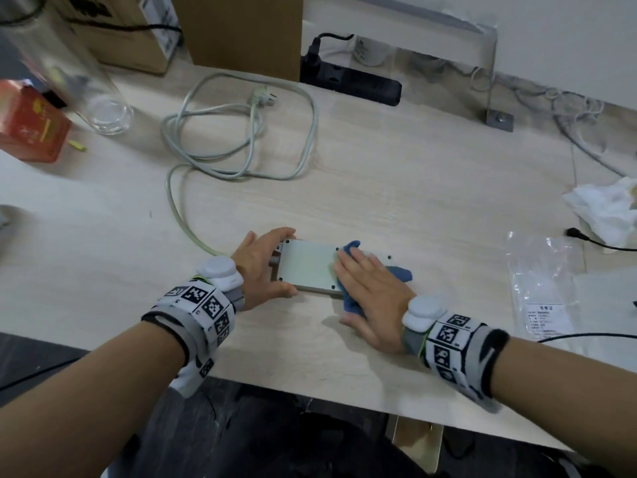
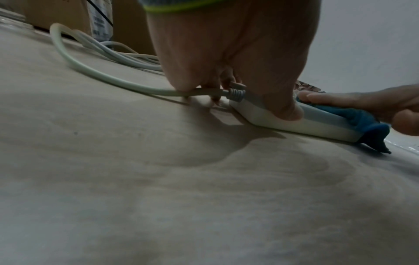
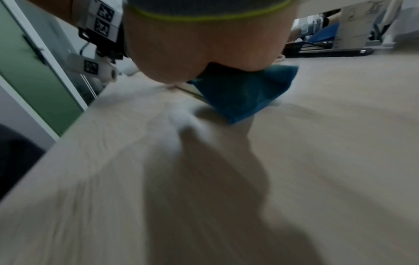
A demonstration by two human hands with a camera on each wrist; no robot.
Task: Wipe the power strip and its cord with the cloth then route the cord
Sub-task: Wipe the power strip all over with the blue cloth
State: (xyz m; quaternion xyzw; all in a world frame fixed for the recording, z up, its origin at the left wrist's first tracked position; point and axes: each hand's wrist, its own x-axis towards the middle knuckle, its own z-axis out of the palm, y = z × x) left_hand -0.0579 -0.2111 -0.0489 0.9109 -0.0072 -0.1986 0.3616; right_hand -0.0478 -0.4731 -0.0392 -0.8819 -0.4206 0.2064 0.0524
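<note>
A white power strip (image 1: 308, 267) lies flat near the table's front edge, its plain underside up. My left hand (image 1: 265, 267) grips its left end, thumb on the near side (image 2: 285, 109) and fingers over the far edge. My right hand (image 1: 368, 281) presses a blue cloth (image 1: 400, 272) flat onto the strip's right part with straight fingers. The cloth (image 3: 244, 93) hangs over the strip's near edge (image 2: 371, 129). The pale cord (image 1: 179, 201) leaves the strip's left end (image 2: 235, 93) and runs back to loose loops (image 1: 241, 132), ending in a plug (image 1: 263, 96).
A black power strip (image 1: 351, 81) lies at the back by cardboard boxes (image 1: 238, 32). A glass jar (image 1: 100, 105) and a red box (image 1: 31, 125) stand at the left. Crumpled white tissue (image 1: 606, 208) and a plastic bag (image 1: 544, 288) lie at the right.
</note>
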